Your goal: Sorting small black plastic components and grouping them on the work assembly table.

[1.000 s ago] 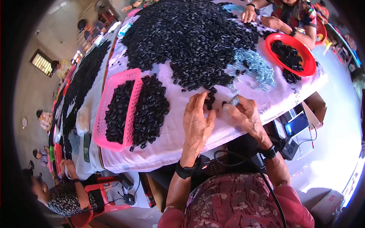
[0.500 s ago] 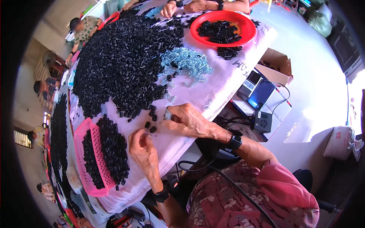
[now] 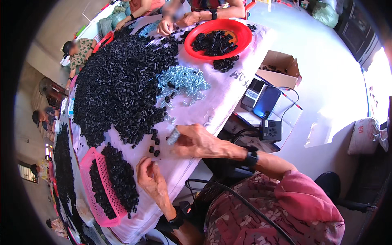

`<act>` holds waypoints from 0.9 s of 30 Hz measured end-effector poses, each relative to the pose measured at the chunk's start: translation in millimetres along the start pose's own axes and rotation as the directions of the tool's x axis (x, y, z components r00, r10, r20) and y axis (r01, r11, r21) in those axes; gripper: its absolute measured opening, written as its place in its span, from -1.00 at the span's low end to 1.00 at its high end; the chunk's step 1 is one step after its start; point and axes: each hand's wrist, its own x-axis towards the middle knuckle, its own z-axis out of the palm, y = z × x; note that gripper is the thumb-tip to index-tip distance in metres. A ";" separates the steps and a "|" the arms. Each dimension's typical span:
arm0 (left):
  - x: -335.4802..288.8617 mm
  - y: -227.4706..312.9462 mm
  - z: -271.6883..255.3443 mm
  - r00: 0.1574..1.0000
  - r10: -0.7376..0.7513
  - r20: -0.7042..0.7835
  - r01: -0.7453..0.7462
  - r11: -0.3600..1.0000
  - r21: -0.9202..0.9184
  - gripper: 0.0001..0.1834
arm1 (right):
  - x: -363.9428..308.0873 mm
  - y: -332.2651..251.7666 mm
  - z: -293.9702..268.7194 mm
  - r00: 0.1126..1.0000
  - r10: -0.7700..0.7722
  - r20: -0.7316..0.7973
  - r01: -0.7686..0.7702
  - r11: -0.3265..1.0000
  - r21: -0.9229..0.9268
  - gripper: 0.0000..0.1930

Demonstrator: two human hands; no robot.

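My left hand (image 3: 151, 179) is over the near part of the white cloth, right of the pink basket, thumb and forefinger curled together. Whatever they hold is too small to make out. My right hand (image 3: 198, 141) hovers close by with bent fingers, a grey wrap (image 3: 174, 136) around one of them; its grip is partly hidden. Just beyond the hands lie several loose black caps (image 3: 154, 148). A large heap of black caps (image 3: 118, 81) spreads farther off, with a pile of small pale-blue springs (image 3: 181, 83) at its right edge.
At left, a pink perforated basket (image 3: 107, 173) holds black pieces, with more (image 3: 119, 175) beside it. A red bowl (image 3: 247, 38) stands at the far right near a co-worker's hands (image 3: 179, 22). Below the table's right edge are a phone (image 3: 266, 102), cables and a cardboard box (image 3: 281, 75).
The view has shifted, so the bowl and heap appear farther left and lower. Both my hands stay near the loose caps, still bent, with only slight movement.
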 end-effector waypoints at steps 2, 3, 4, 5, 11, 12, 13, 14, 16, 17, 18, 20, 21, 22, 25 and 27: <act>1.2 -3.6 -0.2 1.000 0.002 -0.011 -0.002 1.000 -0.021 -0.79 | -17.3 -27.4 -26.6 0.990 0.126 0.060 -0.129 0.991 0.038 -0.78; -0.4 -2.5 -0.2 1.000 0.009 -0.016 -0.010 0.999 -0.033 -0.79 | -26.5 -30.0 -44.2 0.993 0.106 0.056 -0.106 0.994 -0.002 -0.83; -1.1 0.7 -2.9 0.999 -0.022 -0.023 0.021 0.999 -0.039 -0.79 | -33.8 -39.3 -62.0 0.981 0.175 0.083 -0.163 0.977 -0.136 -0.82; -1.7 4.0 -5.0 0.999 -0.041 -0.029 0.039 0.998 -0.046 -0.79 | -44.4 -28.4 -79.8 0.974 0.217 0.068 -0.204 0.965 -0.168 -0.84; -2.0 -1.8 -3.7 0.993 -0.107 -0.045 0.101 0.988 -0.117 -0.77 | -92.0 39.5 -185.5 0.954 0.238 -0.181 -0.243 0.265 -0.933 -0.77; -0.6 2.3 -3.8 0.994 -0.101 -0.038 0.097 0.990 -0.098 -0.77 | -97.8 51.7 -200.4 0.965 0.201 -0.167 -0.202 0.166 -0.965 -0.71; -0.7 1.7 -2.5 0.992 -0.114 -0.045 0.109 0.989 -0.102 -0.77 | -98.5 59.6 -213.2 0.981 0.168 -0.094 -0.112 0.104 -0.988 -0.67; -1.1 0.1 -2.0 0.994 -0.095 -0.056 0.089 0.990 -0.111 -0.77 | -96.3 66.1 -220.3 0.990 0.138 -0.030 -0.043 0.091 -0.995 -0.61; -2.5 -0.7 -2.2 0.994 -0.090 -0.064 0.082 0.990 -0.116 -0.78 | -87.0 77.0 -225.9 0.993 0.112 0.042 0.033 0.080 -0.996 -0.56; -2.9 -0.4 -2.7 0.993 -0.099 -0.068 0.090 0.989 -0.115 -0.78 | -81.3 83.3 -228.9 0.987 0.113 0.116 0.107 0.076 -0.991 -0.60; -3.0 -0.6 -2.8 0.993 -0.095 -0.070 0.087 0.990 -0.109 -0.79 | -77.5 89.9 -231.2 0.976 0.115 0.184 0.177 0.073 -0.982 -0.64; -3.3 0.6 -1.9 0.993 -0.090 -0.071 0.082 0.991 -0.105 -0.79 | -74.4 108.1 -243.5 0.964 0.147 0.220 0.211 0.071 -0.975 -0.66; -3.6 0.4 -1.4 0.993 -0.088 -0.076 0.078 0.990 -0.120 -0.79 | -69.9 111.0 -242.4 0.950 0.174 0.258 0.249 0.073 -0.966 -0.68; -3.6 -0.1 -0.9 0.993 -0.085 -0.081 0.073 0.988 -0.136 -0.79 | -68.8 111.1 -242.6 0.946 0.122 0.299 0.297 0.033 -0.954 -0.73; -3.8 -2.0 0.6 0.992 -0.092 -0.086 0.080 0.987 -0.142 -0.80 | -64.4 109.4 -247.1 0.921 0.133 0.366 0.360 0.066 -0.931 -0.75; -2.8 -2.3 -0.6 0.992 -0.082 -0.092 0.069 0.989 -0.128 -0.79 | -61.0 111.5 -251.9 0.904 0.169 0.393 0.385 0.077 -0.919 -0.74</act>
